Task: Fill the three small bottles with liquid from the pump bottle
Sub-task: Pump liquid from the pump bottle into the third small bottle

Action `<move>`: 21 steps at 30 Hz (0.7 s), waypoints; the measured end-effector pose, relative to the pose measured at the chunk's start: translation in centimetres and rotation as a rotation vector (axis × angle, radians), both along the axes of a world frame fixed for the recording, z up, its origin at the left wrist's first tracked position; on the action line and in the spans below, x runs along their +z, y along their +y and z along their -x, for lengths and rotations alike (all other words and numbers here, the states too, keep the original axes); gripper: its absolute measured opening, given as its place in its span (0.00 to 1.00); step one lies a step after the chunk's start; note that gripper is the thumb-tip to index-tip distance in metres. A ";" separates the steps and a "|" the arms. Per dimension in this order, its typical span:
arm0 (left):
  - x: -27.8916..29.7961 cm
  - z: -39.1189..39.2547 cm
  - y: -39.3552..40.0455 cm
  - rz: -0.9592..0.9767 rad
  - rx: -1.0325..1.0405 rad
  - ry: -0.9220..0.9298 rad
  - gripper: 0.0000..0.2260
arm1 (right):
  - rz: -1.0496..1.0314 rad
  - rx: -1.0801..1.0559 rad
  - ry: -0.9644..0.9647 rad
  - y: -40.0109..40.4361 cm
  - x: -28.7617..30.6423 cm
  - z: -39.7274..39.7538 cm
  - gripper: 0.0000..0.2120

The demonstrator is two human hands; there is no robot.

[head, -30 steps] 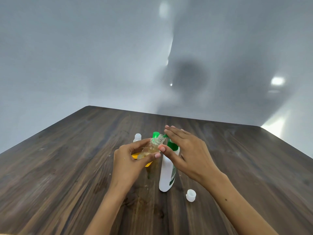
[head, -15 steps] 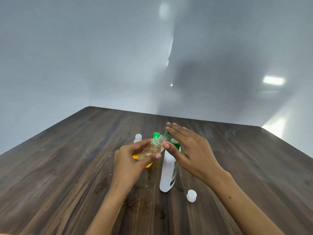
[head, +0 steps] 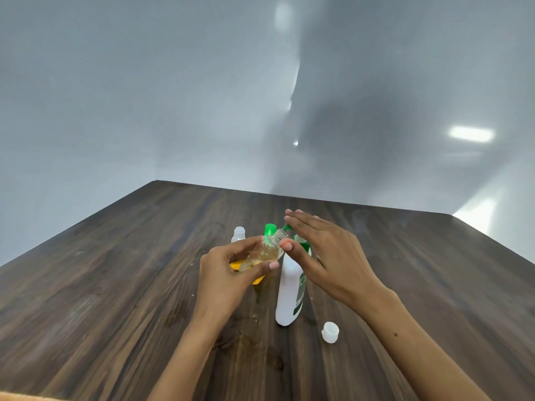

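My left hand (head: 231,273) grips a small clear bottle (head: 265,251) tilted to the right, its open neck under the green spout of the white pump bottle (head: 289,287). Yellowish liquid lies in the clear bottle. My right hand (head: 327,253) rests flat on the green pump head with straight fingers. A green-capped small bottle (head: 270,228) stands just behind my left hand, and a white-capped small bottle (head: 238,234) stands to its left. Something yellow (head: 236,265) shows under my left hand.
A loose white cap (head: 330,331) lies on the dark wooden table (head: 115,285) to the right of the pump bottle. Wet stains mark the wood near my left wrist. A grey wall rises behind the table's far edge.
The right hand has risen slightly on the pump head. The left hand keeps the tilted bottle at the spout.
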State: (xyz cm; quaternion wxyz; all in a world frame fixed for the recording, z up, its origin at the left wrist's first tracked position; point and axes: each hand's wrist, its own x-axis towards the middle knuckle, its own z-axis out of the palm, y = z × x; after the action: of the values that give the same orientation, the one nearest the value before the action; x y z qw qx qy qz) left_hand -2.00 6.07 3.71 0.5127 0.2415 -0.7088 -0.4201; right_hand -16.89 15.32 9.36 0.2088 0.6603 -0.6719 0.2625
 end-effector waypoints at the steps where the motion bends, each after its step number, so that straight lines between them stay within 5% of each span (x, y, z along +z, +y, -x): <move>1: 0.0 0.0 0.0 -0.001 0.007 -0.004 0.19 | 0.008 0.000 -0.009 -0.1 -0.3 0.0 0.40; 21: -0.1 0.0 0.1 -0.053 -0.006 -0.020 0.19 | 0.012 0.012 -0.047 -0.2 0.0 0.1 0.42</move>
State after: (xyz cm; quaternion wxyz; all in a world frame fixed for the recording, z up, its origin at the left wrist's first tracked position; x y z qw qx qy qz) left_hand -2.02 6.18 3.66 0.4977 0.2570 -0.7033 -0.4378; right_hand -17.00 15.15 9.40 0.1953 0.6568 -0.6712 0.2830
